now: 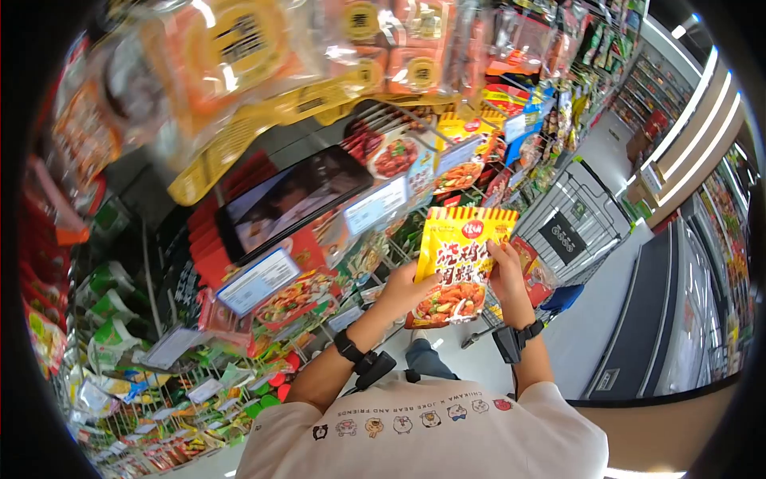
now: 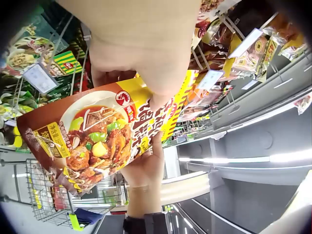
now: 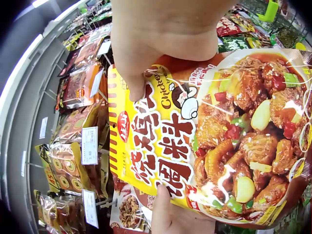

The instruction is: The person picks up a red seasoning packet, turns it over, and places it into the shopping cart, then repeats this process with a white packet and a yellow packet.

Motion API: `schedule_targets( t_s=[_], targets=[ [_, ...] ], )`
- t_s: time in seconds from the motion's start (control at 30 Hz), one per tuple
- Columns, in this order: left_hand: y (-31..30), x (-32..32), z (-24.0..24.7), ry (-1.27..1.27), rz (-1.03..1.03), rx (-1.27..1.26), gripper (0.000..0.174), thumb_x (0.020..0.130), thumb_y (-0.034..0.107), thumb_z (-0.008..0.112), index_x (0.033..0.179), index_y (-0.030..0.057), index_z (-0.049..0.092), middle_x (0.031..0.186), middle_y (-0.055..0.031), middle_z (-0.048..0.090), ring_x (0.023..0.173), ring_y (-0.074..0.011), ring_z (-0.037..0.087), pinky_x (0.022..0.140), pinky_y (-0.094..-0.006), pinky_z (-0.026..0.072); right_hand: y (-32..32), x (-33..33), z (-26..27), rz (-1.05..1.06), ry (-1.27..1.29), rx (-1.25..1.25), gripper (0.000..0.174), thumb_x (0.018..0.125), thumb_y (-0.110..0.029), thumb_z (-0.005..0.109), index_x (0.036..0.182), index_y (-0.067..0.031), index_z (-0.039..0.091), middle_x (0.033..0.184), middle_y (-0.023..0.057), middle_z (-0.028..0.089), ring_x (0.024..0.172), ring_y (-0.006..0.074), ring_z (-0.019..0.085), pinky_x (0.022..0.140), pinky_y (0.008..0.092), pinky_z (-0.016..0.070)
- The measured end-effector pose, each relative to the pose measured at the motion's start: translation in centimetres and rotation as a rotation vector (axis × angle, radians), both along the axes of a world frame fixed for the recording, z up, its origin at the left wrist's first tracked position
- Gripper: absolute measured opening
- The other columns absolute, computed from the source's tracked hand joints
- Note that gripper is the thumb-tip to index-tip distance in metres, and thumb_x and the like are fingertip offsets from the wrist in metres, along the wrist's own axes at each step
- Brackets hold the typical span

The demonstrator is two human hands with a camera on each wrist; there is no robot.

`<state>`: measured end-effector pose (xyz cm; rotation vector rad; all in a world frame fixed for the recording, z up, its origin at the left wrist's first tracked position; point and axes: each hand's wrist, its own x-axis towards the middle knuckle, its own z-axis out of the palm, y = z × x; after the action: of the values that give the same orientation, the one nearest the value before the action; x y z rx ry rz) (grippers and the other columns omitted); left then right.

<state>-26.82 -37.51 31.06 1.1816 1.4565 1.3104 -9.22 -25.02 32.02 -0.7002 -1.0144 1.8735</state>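
A yellow and brown chicken seasoning packet [image 1: 451, 303] is held upright in front of the body, its printed face with a chicken dish toward the head camera. My left hand [image 1: 405, 286] grips its left edge, thumb lying across the front. On the opposite edge, my right hand [image 1: 507, 275] pinches it with the thumb on the front near the lettering. The left wrist view shows the packet [image 2: 97, 141] with a hand at each side. Seen from the right wrist, the dish picture [image 3: 243, 141] fills much of the frame. The fingers behind the packet are mostly hidden.
Shelves of packaged food with price labels [image 1: 257, 281] run along the left. A black-framed screen [image 1: 295, 199] is mounted at the shelf front. Beyond the hands stands a wire shopping cart [image 1: 586, 203] with packets inside. Dark-edged cabinets [image 1: 638, 311] line the right.
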Motion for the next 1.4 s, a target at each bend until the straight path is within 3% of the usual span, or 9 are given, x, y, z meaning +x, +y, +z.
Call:
schedule_targets(
  t_s=[0.07,0.3,0.4,0.5,0.63,0.83,0.93,1.4],
  targets=[
    [2.3,0.2,-0.3,-0.013,-0.011,0.115,0.026,0.079,0.019,0.061,0.097,-0.0001,0.059,0.082,-0.0075,0.063,0.072,-0.0111,0.057,0.066,-0.0268,0.0452,2.0,0.1,1.0,0.021,0.027,0.012,0.022,0.084,-0.012,0.054,0.102,0.0003,0.051,0.097,0.0076,0.060,0.084,0.0153,0.059,0.074,0.0293,0.0482],
    [8.9,1.6,2.4,0.026,0.051,0.147,0.022,0.079,0.015,0.061,0.093,-0.0012,0.060,0.074,-0.0075,0.064,0.061,-0.0091,0.057,0.058,-0.0260,0.0452,9.9,0.5,2.8,0.064,0.025,0.078,0.026,0.084,-0.013,0.055,0.105,0.0013,0.050,0.100,0.0077,0.059,0.084,0.0158,0.059,0.074,0.0293,0.0483],
    [11.5,1.9,2.0,0.019,0.084,0.160,0.019,0.080,0.015,0.062,0.089,-0.0019,0.061,0.078,-0.0019,0.063,0.067,-0.0059,0.054,0.061,-0.0231,0.0441,13.1,0.3,2.8,0.086,0.030,0.102,0.027,0.084,-0.013,0.054,0.107,0.0012,0.049,0.101,0.0078,0.059,0.086,0.0154,0.059,0.075,0.0292,0.0478],
    [13.3,2.2,2.2,0.066,0.135,0.221,0.022,0.078,0.015,0.061,0.091,-0.0023,0.059,0.075,-0.0118,0.063,0.063,-0.0163,0.060,0.058,-0.0292,0.0456,15.4,-0.1,3.4,0.125,0.032,0.137,0.027,0.084,-0.012,0.054,0.108,0.0000,0.048,0.102,0.0076,0.059,0.088,0.0148,0.058,0.076,0.0289,0.0472],
    [14.8,2.4,3.4,0.287,0.202,0.319,0.022,0.077,0.016,0.061,0.089,-0.0012,0.057,0.080,-0.0173,0.060,0.071,-0.0335,0.059,0.062,-0.0351,0.0467,18.5,-0.7,3.6,0.193,0.059,0.155,0.025,0.084,-0.012,0.054,0.107,-0.0018,0.050,0.103,0.0062,0.059,0.089,0.0144,0.058,0.077,0.0288,0.0463],
    [16.3,2.2,3.3,0.332,0.271,0.487,0.026,0.077,0.017,0.061,0.095,0.0004,0.056,0.085,-0.0168,0.059,0.073,-0.0335,0.059,0.063,-0.0367,0.0469,20.7,-2.0,4.3,0.211,0.027,0.235,0.023,0.084,-0.012,0.054,0.105,-0.0011,0.051,0.101,0.0067,0.059,0.086,0.0133,0.058,0.075,0.0276,0.0465],
    [16.7,2.2,3.8,0.327,0.332,0.488,0.018,0.075,0.012,0.063,0.086,-0.0018,0.058,0.076,-0.0141,0.061,0.067,-0.0253,0.061,0.059,-0.0318,0.0458,20.9,-2.6,5.0,0.201,0.038,0.244,0.022,0.085,-0.011,0.053,0.104,-0.0004,0.051,0.098,0.0067,0.060,0.085,0.0131,0.058,0.074,0.0268,0.0467],
    [18.0,1.0,2.1,0.429,0.418,0.544,0.021,0.076,0.012,0.061,0.091,-0.0025,0.056,0.080,-0.0148,0.061,0.071,-0.0261,0.060,0.064,-0.0333,0.0453,22.1,-3.9,3.5,0.166,0.056,0.237,0.016,0.084,-0.007,0.053,0.099,-0.0014,0.053,0.093,0.0046,0.061,0.082,0.0119,0.058,0.073,0.0261,0.0457]
  ],
)
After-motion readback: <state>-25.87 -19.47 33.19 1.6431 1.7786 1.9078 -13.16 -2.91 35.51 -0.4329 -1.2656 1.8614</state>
